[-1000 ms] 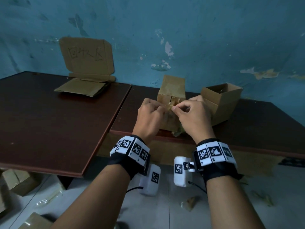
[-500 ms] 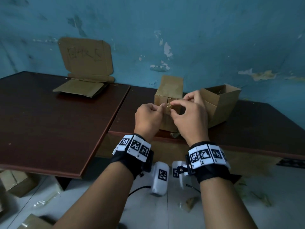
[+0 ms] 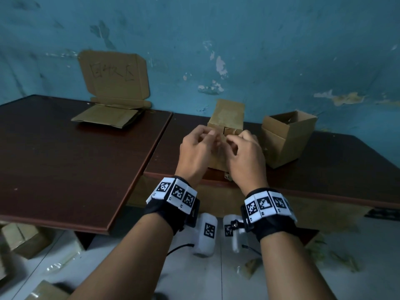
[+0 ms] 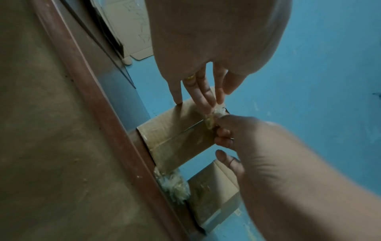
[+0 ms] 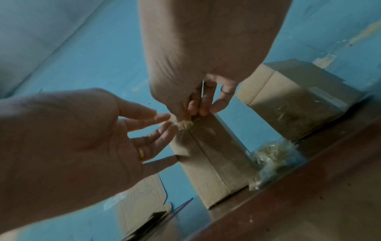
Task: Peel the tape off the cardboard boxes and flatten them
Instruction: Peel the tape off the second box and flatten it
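A small closed cardboard box (image 3: 229, 115) stands upright near the front edge of the right table (image 3: 324, 169). Both hands meet at its front upper corner. My left hand (image 3: 213, 135) pinches a crumpled strip of clear tape (image 4: 213, 116) with its fingertips, its fingers nearly straight. My right hand (image 3: 229, 139) grips the same strip (image 5: 181, 124) with curled fingers. The tape still hangs on the box's centre seam (image 5: 208, 156). The hands hide most of the box's front in the head view.
An open-topped box (image 3: 287, 137) stands just right of the small one. A wad of peeled tape (image 5: 274, 156) lies at the table edge. Flattened cardboard (image 3: 108, 118) lies at the back of the left table (image 3: 65, 159). More boxes (image 3: 26, 239) sit on the floor.
Both hands have dropped slightly and drawn together in front of the box. The right hand came down from the box's top edge. The box has stayed in place.
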